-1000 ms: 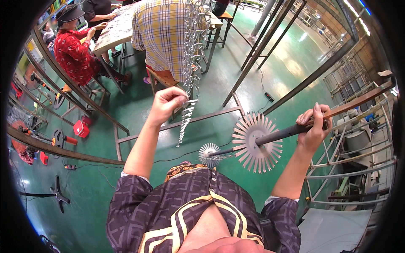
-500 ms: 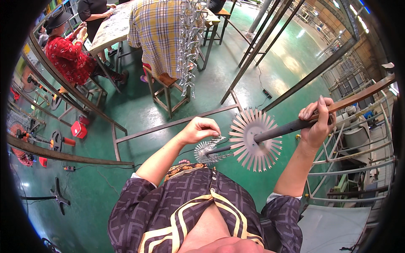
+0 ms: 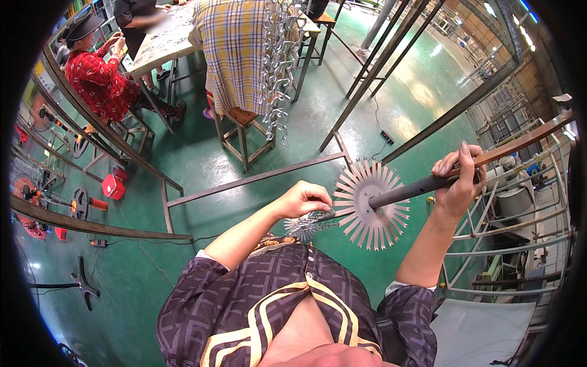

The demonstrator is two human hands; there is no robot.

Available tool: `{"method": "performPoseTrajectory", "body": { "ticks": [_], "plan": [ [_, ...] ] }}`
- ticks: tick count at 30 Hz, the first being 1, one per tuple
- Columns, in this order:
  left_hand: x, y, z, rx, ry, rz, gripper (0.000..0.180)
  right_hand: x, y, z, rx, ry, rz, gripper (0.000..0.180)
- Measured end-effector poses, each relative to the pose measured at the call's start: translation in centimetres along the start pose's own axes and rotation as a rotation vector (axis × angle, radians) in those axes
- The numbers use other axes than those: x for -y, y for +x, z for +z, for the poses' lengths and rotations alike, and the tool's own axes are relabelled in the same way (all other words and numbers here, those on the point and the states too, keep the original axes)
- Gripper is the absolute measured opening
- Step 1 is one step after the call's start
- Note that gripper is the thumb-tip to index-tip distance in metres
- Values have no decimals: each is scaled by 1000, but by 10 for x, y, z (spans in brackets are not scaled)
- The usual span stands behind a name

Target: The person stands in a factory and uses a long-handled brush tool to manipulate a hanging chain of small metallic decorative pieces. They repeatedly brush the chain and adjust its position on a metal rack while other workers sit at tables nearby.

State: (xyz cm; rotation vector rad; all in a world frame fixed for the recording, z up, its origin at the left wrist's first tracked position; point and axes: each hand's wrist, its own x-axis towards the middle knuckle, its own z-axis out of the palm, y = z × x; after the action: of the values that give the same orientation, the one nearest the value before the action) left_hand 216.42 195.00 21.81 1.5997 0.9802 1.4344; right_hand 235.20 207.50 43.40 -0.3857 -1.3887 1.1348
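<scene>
My right hand (image 3: 457,178) grips a long dark rod (image 3: 409,189) that carries a large spoked metal disc (image 3: 369,205). A smaller spoked disc (image 3: 304,227) sits at the rod's near end. My left hand (image 3: 304,199) is closed over the near end of the rod, just above the small disc, pinching a small metal piece there. A hanging bundle of shiny metal hooks (image 3: 276,67) dangles farther ahead, above the stool.
A wooden stool (image 3: 243,131) holds a seated person in a plaid shirt (image 3: 235,49). Another person in red (image 3: 95,82) sits at a table (image 3: 159,43) to the left. Metal frame bars (image 3: 257,177) cross the green floor. Wire racks (image 3: 520,244) stand at right.
My left hand came down from the hanging hooks to the rod's near end and now rests by the small disc. The right hand has kept its hold on the rod.
</scene>
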Motion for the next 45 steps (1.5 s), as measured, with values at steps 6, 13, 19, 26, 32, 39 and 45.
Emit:
{"method": "performPoseTrajectory", "body": {
  "ticks": [6,13,19,26,32,39,45],
  "plan": [
    [3,-1,5,-34,22,-9,8,-2,0,2,-1,8,5,11],
    [7,0,8,-40,-7,-37,10,-2,1,-2,-35,14,13,13],
    [-6,4,-8,-13,1,-87,13,-3,1,-2,-51,20,10,14],
    [-54,18,-103,-532,225,-54,9,-2,-1,-7,-88,0,7,15],
    [-24,4,-154,-779,581,-280,14,-4,-1,-5,-125,-27,-27,15],
    [63,3,-111,-978,542,-228,20,-4,-4,-1,-152,-86,-52,15],
    [69,14,-112,-1034,582,-129,11,-5,-4,1,-165,-135,-52,16]
  ]
}}
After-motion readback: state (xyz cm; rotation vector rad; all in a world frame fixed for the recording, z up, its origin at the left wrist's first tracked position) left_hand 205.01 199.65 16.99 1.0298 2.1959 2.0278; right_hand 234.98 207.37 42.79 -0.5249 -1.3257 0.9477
